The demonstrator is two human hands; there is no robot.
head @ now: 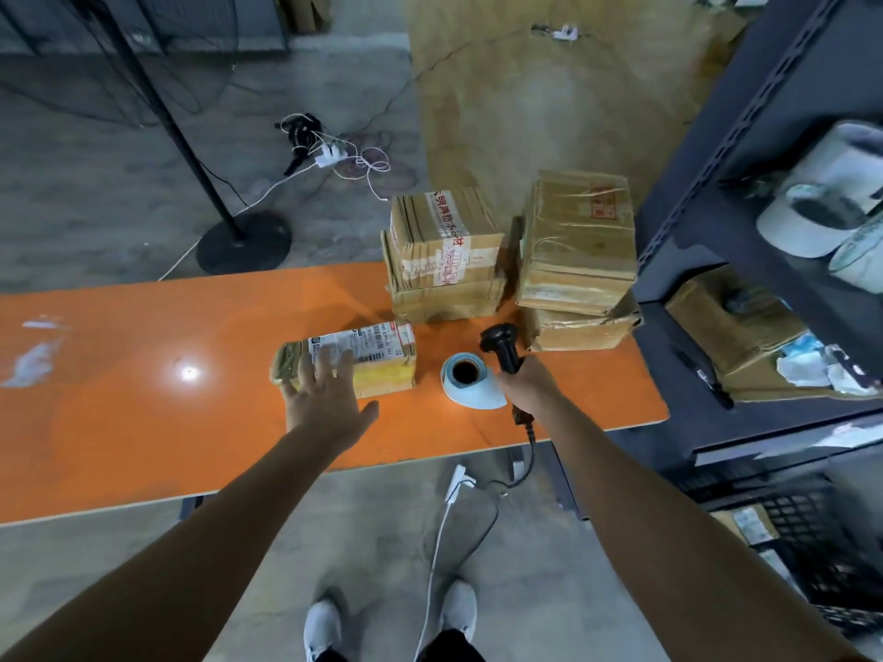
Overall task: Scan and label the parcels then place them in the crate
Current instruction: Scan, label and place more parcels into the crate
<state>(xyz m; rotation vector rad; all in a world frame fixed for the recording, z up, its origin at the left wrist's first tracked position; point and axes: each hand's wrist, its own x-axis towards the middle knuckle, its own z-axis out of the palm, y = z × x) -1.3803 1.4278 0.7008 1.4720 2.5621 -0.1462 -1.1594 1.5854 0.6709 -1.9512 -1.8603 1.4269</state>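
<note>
Left hand (322,398) is spread open over the labelled parcel (382,358); right hand (530,384) grips the scanner (500,339).

Both forearms (248,508) bare, no sleeves visible. White shoes (322,630) worn below dark trouser hems (449,649).

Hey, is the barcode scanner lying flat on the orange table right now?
No, the right hand grips the scanner by its handle, holding it up beside the blue label roll.
</note>
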